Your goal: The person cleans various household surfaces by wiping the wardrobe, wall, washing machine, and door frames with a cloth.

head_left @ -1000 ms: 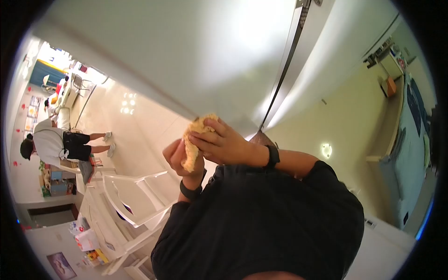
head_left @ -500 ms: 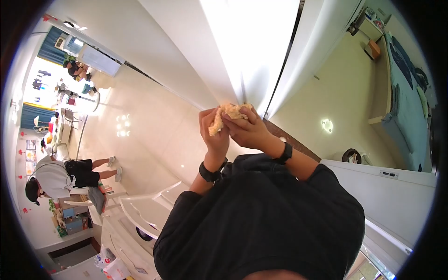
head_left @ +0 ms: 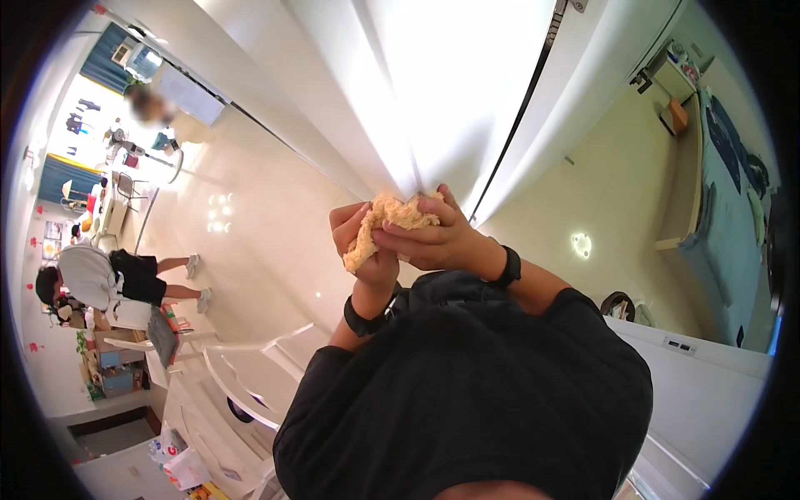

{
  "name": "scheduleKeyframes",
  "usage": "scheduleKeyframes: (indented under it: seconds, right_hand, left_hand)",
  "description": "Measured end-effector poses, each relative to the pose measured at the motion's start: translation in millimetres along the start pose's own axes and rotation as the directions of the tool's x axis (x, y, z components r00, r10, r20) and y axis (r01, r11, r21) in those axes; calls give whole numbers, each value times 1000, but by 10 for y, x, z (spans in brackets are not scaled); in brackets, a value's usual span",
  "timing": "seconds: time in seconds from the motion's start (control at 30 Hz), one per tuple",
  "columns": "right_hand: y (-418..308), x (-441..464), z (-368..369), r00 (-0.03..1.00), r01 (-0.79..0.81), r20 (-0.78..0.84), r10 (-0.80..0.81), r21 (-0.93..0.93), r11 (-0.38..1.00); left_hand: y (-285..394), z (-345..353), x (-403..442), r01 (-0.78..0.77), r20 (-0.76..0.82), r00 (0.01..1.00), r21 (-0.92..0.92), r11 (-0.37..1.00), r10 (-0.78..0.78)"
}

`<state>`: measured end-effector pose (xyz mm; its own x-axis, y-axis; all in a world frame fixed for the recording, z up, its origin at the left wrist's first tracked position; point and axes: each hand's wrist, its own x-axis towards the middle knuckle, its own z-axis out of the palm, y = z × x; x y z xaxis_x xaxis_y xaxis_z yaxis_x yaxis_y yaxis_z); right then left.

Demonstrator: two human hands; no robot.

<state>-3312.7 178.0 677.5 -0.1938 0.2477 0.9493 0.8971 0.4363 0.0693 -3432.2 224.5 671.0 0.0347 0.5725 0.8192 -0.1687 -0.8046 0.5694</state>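
A crumpled, pale yellow fluffy cloth [head_left: 392,215] is bunched between my two hands, in front of a brightly lit white surface. My left hand [head_left: 367,262] is closed around its lower left part, which hangs out toward the wrist. On the other side, my right hand [head_left: 442,237] presses its fingers and thumb into the folds. Both wrists wear dark bands. Some fingertips are hidden in the cloth.
Behind my hands rises a white panel like a door [head_left: 467,75], with a dark gap along its right side. To the right is a bed [head_left: 717,225]. A white chair [head_left: 250,375] stands at lower left. Farther left, a person [head_left: 92,275] in a white top leans over furniture.
My hands and the cloth have shifted slightly left and down, and more of the cloth shows. The person at left has bent further forward. The view has tilted a little.
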Motion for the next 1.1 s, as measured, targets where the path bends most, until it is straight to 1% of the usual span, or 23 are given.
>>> scheduleKeyframes:
  seconds: [0.07,0.1,0.17,0.2,0.3,0.33,0.43,0.47,0.6,0.7,0.73,0.8,0.83,0.9,0.93,1.0,1.03,1.1]
  right_hand:
    - [-36,-282,81,1000,3,18,-3,5,1000]
    - [-39,-358,83,998,9,66,-10,19,1000]
    - [-13,-453,31,987,26,158,-32,36,999]
    - [62,-400,-23,980,84,177,-92,52,995]
    - [252,-127,-91,947,272,169,-272,21,962]
    - [258,-22,-109,952,264,157,-265,27,964]
    - [209,361,-197,976,213,39,-215,45,976]
    - [198,404,-163,979,205,-1,-205,47,978]
    - [39,375,-147,992,128,-6,-128,8,992]
    - [-88,339,-92,995,96,6,-96,-50,994]
    - [-123,288,-71,995,88,47,-84,-79,993]
    - [-213,180,49,999,15,45,-7,-190,982]
    - [-287,139,140,999,-34,15,39,-256,966]
    - [-429,13,330,992,-121,-26,120,-392,912]
    - [-527,-93,463,985,-154,-8,171,-477,865]
    - [-779,-182,706,958,-221,11,286,-609,762]
    - [-859,-116,853,935,-282,-16,353,-635,719]
    - [-997,22,1171,869,-398,-50,493,-664,633]
  left_hand:
    - [-82,-58,-166,4,36,999,65,998,-6]
    - [-114,-59,-220,3,52,999,96,995,-8]
    - [-148,-24,-326,42,18,999,120,992,-44]
    - [-159,3,-349,59,0,998,129,990,-59]
    - [-58,52,-211,-70,-26,997,162,984,75]
    - [-2,78,-121,-63,-58,996,133,989,71]
    - [199,142,160,-114,-103,986,145,983,130]
    - [242,141,251,-143,-97,983,142,979,157]
    - [120,40,265,-176,-49,983,-6,984,176]
    - [44,-136,298,-166,110,980,0,986,165]
    - [-2,-177,306,-183,127,975,-16,983,183]
    - [-109,-279,393,-183,205,957,-116,976,204]
    - [-163,-338,454,-183,254,942,-157,971,218]
    - [-311,-433,612,-212,311,903,-279,937,297]
    - [-341,-505,700,-122,362,901,-318,940,240]
    - [-454,-707,788,-91,467,848,-338,937,251]
    - [-540,-799,869,-61,507,824,-362,930,252]
    - [-742,-1001,997,54,601,773,-381,923,203]
